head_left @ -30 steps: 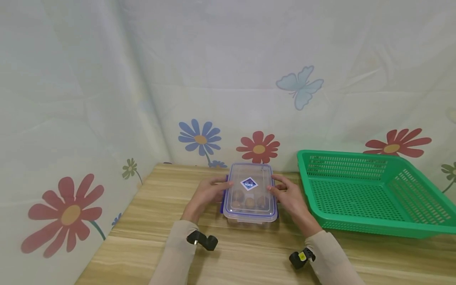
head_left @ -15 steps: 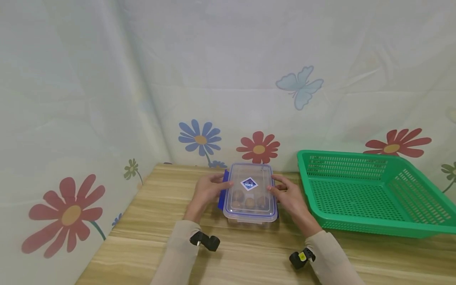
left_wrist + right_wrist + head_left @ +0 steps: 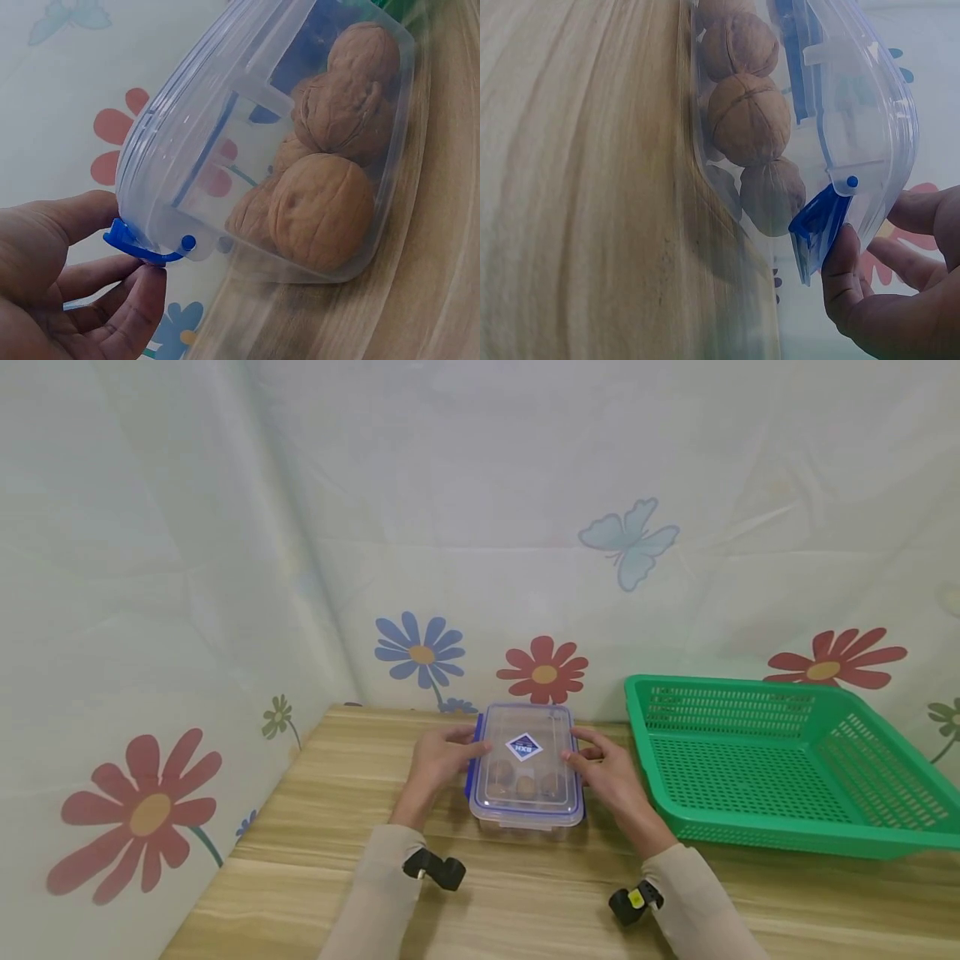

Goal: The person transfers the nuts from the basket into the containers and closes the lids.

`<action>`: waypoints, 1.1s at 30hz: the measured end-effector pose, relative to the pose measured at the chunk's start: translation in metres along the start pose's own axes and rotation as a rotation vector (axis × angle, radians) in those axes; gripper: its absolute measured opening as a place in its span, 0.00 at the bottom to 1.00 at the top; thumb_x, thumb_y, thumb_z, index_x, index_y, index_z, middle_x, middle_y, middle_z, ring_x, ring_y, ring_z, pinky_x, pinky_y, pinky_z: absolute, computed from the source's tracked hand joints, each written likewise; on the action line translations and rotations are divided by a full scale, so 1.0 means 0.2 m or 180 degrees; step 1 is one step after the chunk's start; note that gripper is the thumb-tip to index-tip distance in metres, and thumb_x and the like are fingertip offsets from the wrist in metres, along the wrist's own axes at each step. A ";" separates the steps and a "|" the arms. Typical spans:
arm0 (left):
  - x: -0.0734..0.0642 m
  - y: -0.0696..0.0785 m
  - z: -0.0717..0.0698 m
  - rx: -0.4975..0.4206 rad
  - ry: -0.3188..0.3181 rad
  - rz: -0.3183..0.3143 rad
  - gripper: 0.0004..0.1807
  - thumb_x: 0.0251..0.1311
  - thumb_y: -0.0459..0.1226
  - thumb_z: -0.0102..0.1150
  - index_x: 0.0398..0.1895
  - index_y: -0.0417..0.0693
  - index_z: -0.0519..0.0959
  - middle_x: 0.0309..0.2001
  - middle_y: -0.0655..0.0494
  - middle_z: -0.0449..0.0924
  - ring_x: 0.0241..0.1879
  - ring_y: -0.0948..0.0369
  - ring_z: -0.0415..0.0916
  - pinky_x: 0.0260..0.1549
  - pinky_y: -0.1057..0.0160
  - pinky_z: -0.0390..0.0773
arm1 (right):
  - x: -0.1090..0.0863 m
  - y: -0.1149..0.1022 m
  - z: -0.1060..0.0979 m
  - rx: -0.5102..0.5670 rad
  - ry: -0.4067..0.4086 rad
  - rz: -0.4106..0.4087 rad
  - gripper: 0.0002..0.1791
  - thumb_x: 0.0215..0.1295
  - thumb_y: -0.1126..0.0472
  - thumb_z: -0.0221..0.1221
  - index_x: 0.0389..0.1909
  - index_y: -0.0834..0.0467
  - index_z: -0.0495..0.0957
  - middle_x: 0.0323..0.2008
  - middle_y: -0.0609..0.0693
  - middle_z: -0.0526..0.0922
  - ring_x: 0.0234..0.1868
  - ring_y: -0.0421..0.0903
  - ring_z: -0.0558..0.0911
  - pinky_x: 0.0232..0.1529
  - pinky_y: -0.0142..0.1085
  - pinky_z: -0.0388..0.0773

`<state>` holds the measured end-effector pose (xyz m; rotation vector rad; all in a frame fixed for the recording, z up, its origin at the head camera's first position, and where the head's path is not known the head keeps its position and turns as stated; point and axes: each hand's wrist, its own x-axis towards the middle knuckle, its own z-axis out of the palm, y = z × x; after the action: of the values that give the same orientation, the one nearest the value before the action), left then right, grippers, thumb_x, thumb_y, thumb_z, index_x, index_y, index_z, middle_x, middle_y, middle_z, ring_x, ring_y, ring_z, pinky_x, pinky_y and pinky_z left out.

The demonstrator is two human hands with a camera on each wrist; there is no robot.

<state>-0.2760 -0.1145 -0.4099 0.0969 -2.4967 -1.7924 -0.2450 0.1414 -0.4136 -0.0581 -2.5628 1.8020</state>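
A clear plastic food container [image 3: 527, 785] with a blue-edged lid lies on the table, holding several walnuts [image 3: 321, 210]. My left hand [image 3: 441, 760] is at its left side. There the thumb rests at the lid's edge, and the fingertips pinch the blue side latch [image 3: 142, 244]. My right hand [image 3: 609, 775] grips the opposite side, thumb on the lid rim and fingers along the edge. In the right wrist view the right-hand blue latch [image 3: 821, 225] slants away from the container wall, with a fingertip against it. A diamond label [image 3: 523, 746] marks the lid.
A green plastic basket [image 3: 750, 831] stands on the wooden table [image 3: 525, 893] just right of my right hand. Behind the table hangs a pale curtain [image 3: 480, 543] printed with flowers and a butterfly.
The left blue latch swung outward, then moved back closer to the container's side, with my left hand at it. My right hand and the container have stayed in place.
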 end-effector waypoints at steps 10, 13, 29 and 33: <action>-0.02 0.03 0.01 0.0438 0.0135 0.0287 0.19 0.62 0.36 0.76 0.54 0.36 0.88 0.46 0.42 0.90 0.39 0.52 0.88 0.40 0.56 0.90 | 0.01 -0.01 0.01 -0.0035 -0.0008 0.0011 0.28 0.78 0.58 0.63 0.75 0.59 0.72 0.54 0.65 0.79 0.44 0.55 0.81 0.51 0.48 0.85; -0.03 0.05 0.02 0.0513 0.0192 0.0315 0.19 0.62 0.36 0.76 0.54 0.35 0.87 0.46 0.41 0.89 0.39 0.52 0.87 0.41 0.55 0.90 | 0.01 -0.01 0.01 -0.0036 -0.0008 0.0026 0.28 0.78 0.58 0.63 0.76 0.59 0.72 0.54 0.65 0.79 0.44 0.55 0.81 0.52 0.48 0.85; -0.04 0.06 0.06 0.0478 0.0346 0.0354 0.18 0.57 0.30 0.75 0.51 0.33 0.88 0.43 0.41 0.90 0.41 0.52 0.86 0.44 0.54 0.89 | 0.02 0.00 0.00 -0.0018 0.0012 -0.0007 0.28 0.78 0.60 0.63 0.75 0.60 0.73 0.51 0.64 0.80 0.43 0.54 0.81 0.50 0.49 0.85; -0.05 0.06 0.07 0.0500 0.0355 0.0333 0.17 0.57 0.30 0.75 0.51 0.34 0.88 0.43 0.42 0.90 0.41 0.52 0.87 0.45 0.54 0.89 | 0.02 0.01 0.00 -0.0024 0.0026 -0.0005 0.28 0.78 0.59 0.64 0.75 0.59 0.73 0.51 0.64 0.81 0.41 0.53 0.81 0.47 0.46 0.85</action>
<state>-0.2678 -0.0974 -0.4033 0.0706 -2.5099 -1.5080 -0.2486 0.1417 -0.4158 -0.0633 -2.5634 1.7878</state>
